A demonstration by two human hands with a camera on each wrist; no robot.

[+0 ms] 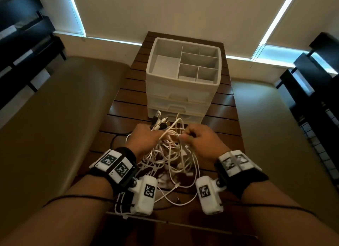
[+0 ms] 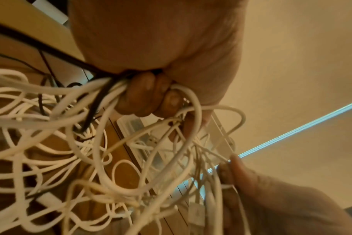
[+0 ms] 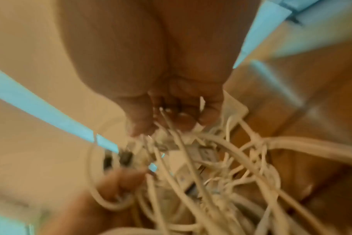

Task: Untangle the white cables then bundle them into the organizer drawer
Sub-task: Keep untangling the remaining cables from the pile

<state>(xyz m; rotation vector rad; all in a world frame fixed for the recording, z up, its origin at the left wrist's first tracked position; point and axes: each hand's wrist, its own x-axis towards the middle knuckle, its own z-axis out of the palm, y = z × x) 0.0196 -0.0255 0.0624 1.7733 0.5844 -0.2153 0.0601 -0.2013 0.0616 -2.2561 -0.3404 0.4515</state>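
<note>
A tangle of white cables (image 1: 170, 154) hangs between my two hands above the slatted wooden table (image 1: 227, 113). My left hand (image 1: 145, 137) grips a bunch of cables, white and black, its curled fingers (image 2: 145, 97) wrapped round the strands (image 2: 74, 101). Plug ends (image 1: 159, 121) stick out past that fist. My right hand (image 1: 198, 137) pinches a few thin white strands (image 3: 171, 127) at the right of the tangle; that wrist view is blurred. The white organizer (image 1: 183, 75) stands just beyond, its top tray divided into several compartments and its drawers (image 1: 176, 106) pushed in.
Beige cushioned seats (image 1: 55, 117) flank the narrow table on both sides. Dark shelving (image 1: 22, 34) stands at the far left and far right. Loose cable loops (image 1: 170, 196) lie on the table near its front edge, between my wrists.
</note>
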